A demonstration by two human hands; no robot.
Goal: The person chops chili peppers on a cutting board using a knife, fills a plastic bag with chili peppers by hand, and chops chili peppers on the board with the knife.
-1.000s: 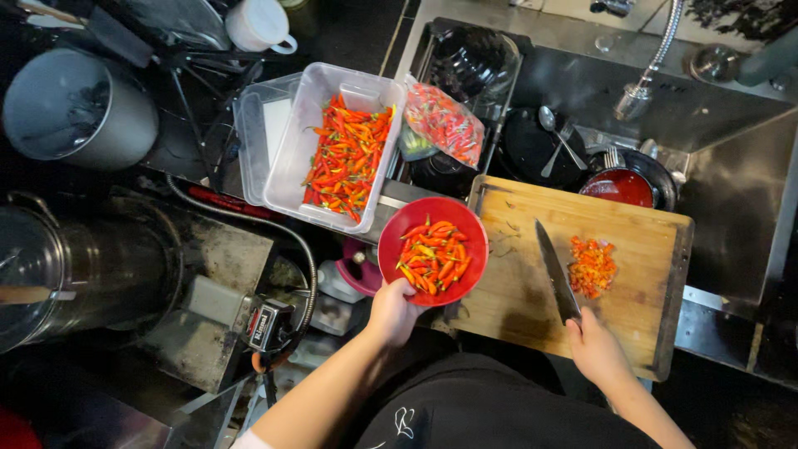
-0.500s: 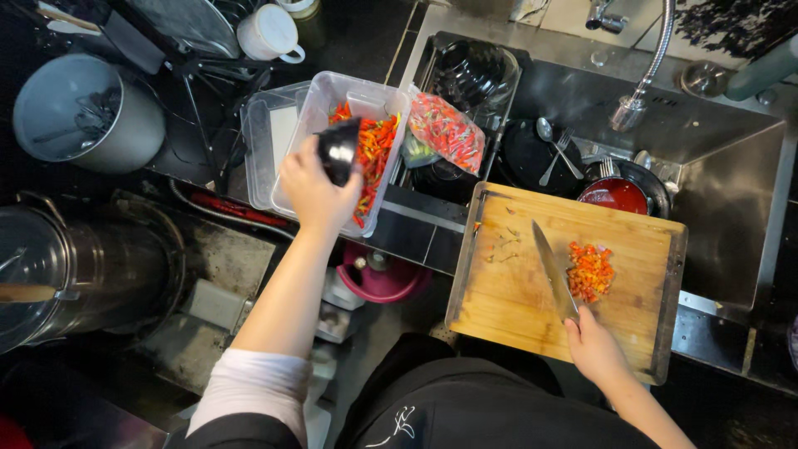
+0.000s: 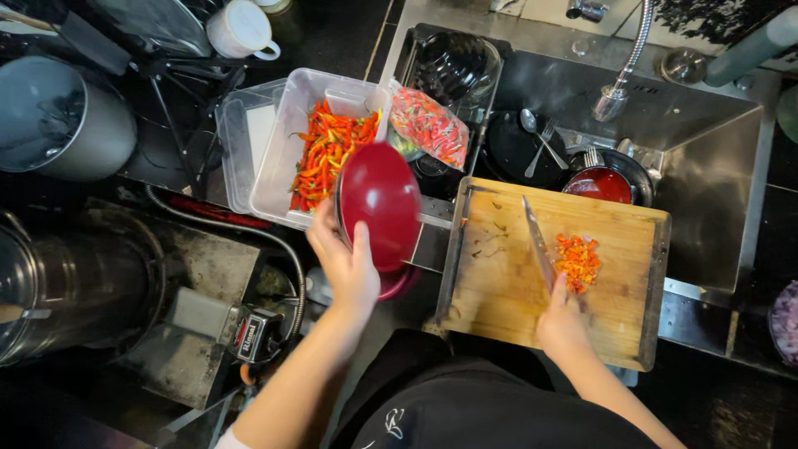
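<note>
My left hand [image 3: 349,264] grips a red bowl [image 3: 381,204], tilted on edge with its underside toward me, beside a clear plastic tub [image 3: 287,158] filled with red and orange chillies [image 3: 328,154]. My right hand [image 3: 564,320] holds a knife [image 3: 539,241] whose blade rests on a wooden cutting board [image 3: 507,274], right beside a small heap of chopped chilli [image 3: 577,259].
A bag of chillies [image 3: 428,126] lies at the sink's left edge. The steel sink [image 3: 698,133] holds dark pans, a spoon, a fork and a red-filled dish [image 3: 600,185]. Large metal pots [image 3: 58,116] stand at left, a white mug [image 3: 239,29] above, a second red bowl [image 3: 395,284] below.
The bowl went from resting full by the board to being tipped over the tub; now my left hand has drawn it back, empty. The knife hand has stayed put.
</note>
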